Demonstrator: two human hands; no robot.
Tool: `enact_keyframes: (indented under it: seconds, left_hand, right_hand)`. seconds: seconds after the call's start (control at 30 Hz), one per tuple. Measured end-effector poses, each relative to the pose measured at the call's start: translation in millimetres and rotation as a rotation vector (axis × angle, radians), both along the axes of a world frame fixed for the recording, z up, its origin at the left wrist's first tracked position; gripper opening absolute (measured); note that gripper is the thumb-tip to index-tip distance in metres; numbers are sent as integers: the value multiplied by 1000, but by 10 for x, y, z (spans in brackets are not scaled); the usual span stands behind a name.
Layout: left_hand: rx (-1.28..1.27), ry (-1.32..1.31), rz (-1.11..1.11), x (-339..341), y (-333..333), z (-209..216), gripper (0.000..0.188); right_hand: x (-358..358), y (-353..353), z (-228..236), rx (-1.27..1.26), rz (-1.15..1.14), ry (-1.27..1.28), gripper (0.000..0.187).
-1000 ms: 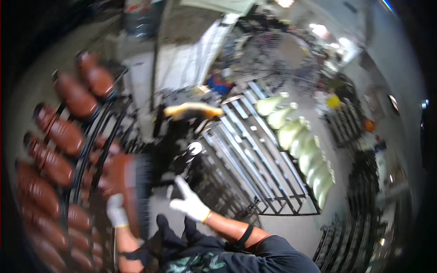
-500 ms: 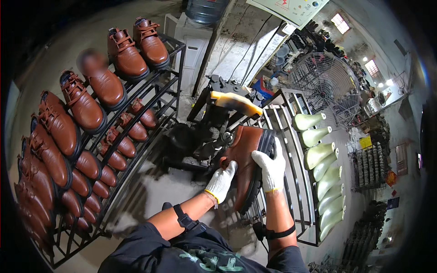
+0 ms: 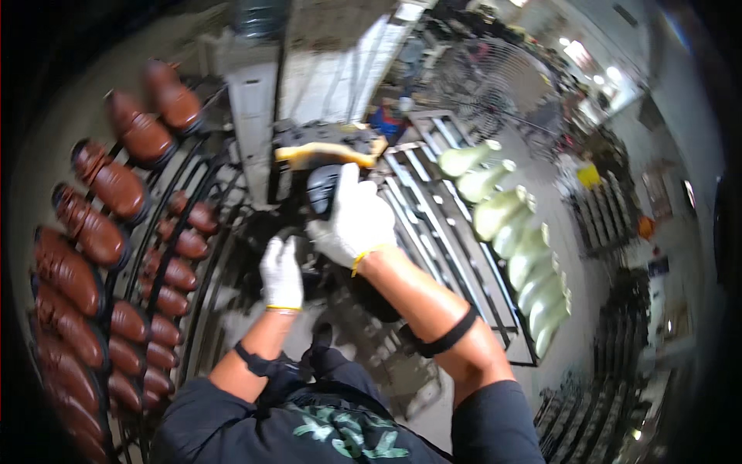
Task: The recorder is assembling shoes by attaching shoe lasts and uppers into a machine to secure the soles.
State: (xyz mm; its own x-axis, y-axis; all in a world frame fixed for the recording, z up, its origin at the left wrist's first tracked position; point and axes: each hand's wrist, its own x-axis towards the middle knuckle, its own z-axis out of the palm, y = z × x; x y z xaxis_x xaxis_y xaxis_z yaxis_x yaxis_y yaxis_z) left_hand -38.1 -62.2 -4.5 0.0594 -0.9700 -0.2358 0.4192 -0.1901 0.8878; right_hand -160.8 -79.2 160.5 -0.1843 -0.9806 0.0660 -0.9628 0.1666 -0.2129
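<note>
My right hand (image 3: pixel 359 224), in a white knit glove with a yellow cuff edge, grips a shoe against the machine (image 3: pixel 340 139). The shoe's black sole (image 3: pixel 322 188) faces up beside my thumb and fingers; hand and forearm hide most of the rest. Just beyond the sole, a curved yellow-and-dark pad (image 3: pixel 317 153) runs across the machine. My left hand (image 3: pixel 280 274), gloved the same way, is off the shoe. Its fingers point forward, slightly apart, close to the machine's dark lower parts. Motion blurs the view, and any contact there is unclear.
On the left, a black rack (image 3: pixel 197 166) carries tiers of brown leather shoes (image 3: pixel 116 182). A metal rack (image 3: pixel 433 209) at right holds several pale green shoe lasts (image 3: pixel 502 213). Behind it stands a large caged fan (image 3: pixel 495 93). A white pillar (image 3: pixel 332 69) rises past the machine.
The shoe has gone from both hands in front of me to the machine, sole turned upward. My left hand has let go and moved left. The whole view has shifted and blurred.
</note>
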Motion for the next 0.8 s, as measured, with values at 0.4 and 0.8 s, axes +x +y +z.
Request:
enact_keyframes:
  seconds: [0.4, 0.8]
  left_hand:
    - [130, 224, -274, 8, 50, 614, 70]
    - [-213, 162, -321, -148, 193, 317, 76]
  right_hand:
    - [-366, 451, -353, 271, -65, -1272, 50]
    - [-464, 784, -787, 110, 146, -995, 32]
